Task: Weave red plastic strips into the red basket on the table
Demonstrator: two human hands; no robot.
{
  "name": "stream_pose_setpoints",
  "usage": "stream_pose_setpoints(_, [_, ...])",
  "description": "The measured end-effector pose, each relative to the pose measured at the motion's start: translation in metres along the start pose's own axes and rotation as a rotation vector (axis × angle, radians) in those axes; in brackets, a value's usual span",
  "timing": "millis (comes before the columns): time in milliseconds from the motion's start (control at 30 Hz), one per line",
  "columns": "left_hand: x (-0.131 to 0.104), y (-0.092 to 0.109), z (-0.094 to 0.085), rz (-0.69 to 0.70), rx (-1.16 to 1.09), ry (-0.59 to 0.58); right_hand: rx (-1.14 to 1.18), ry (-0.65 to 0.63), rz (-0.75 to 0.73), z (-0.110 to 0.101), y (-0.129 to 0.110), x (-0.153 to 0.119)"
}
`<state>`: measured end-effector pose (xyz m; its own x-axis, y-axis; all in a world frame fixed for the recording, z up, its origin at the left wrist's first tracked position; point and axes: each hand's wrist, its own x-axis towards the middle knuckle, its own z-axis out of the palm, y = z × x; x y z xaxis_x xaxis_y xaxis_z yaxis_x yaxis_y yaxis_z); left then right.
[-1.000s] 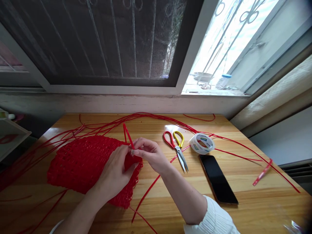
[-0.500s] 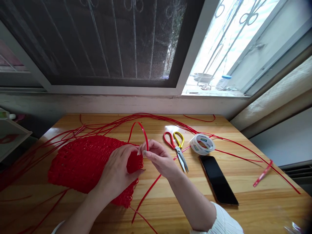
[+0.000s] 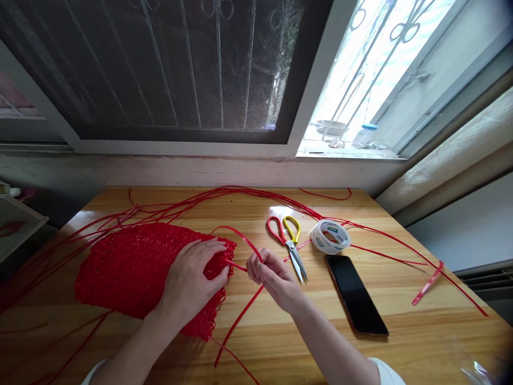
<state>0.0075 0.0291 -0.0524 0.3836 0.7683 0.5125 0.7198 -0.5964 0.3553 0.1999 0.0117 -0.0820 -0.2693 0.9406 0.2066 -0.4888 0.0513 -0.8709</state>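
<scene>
A red woven basket [image 3: 128,262] lies on its side on the table, with its looped edge toward the right. My left hand [image 3: 196,278] grips it near that edge, fingers over the top and thumb lower down. Just right of the edge, my right hand [image 3: 274,275] pinches a red plastic strip [image 3: 240,233]. The strip arcs from behind the basket to my fingers, and a short straight length runs between the basket edge and my hand. What lies under my left palm is hidden.
Scissors [image 3: 294,254] with red and yellow handles lie right of my right hand. Beside them are a roll of clear tape [image 3: 329,237] and a black phone [image 3: 356,295]. Long red strips [image 3: 224,191] curve along the table's back, below the window. Loose strips [image 3: 236,323] cross the front.
My right hand has moved away from the basket edge, right and slightly down, pulling the strip. The strip's tall loop is now lower and flatter. My left hand stays on the basket.
</scene>
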Motion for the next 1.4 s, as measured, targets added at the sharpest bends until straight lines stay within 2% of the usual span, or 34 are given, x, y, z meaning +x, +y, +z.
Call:
stream_pose_setpoints(100, [0.002,-0.001,-0.001,0.006,-0.042,-0.006,0.132,0.213,0.016,0.002,0.02,-0.001])
stream_pose_setpoints(200, [0.003,-0.003,-0.005,0.01,-0.14,-0.129,0.195,0.285,0.048,0.005,0.033,0.002])
stream_pose_setpoints(300, [0.001,-0.006,-0.01,0.035,-0.154,-0.205,0.241,0.302,0.067,0.005,0.041,0.007])
stream_pose_setpoints(633, [-0.008,-0.018,-0.002,0.089,-0.083,-0.184,0.413,0.328,0.174,0.008,0.065,0.009])
stream_pose_setpoints(867, [-0.003,-0.012,-0.01,0.062,-0.129,-0.188,0.691,0.378,0.291,0.013,0.064,0.025])
stream_pose_setpoints(1000, [-0.005,-0.009,-0.015,0.05,-0.118,-0.201,0.774,0.37,0.363,0.013,0.062,0.033])
stream_pose_setpoints(1233, [-0.01,0.0,-0.008,0.024,-0.003,-0.167,0.811,0.36,0.378,0.015,0.057,0.032])
stream_pose_setpoints(1400, [-0.016,0.004,0.002,0.032,0.079,-0.028,0.847,0.349,0.389,0.017,0.053,0.031])
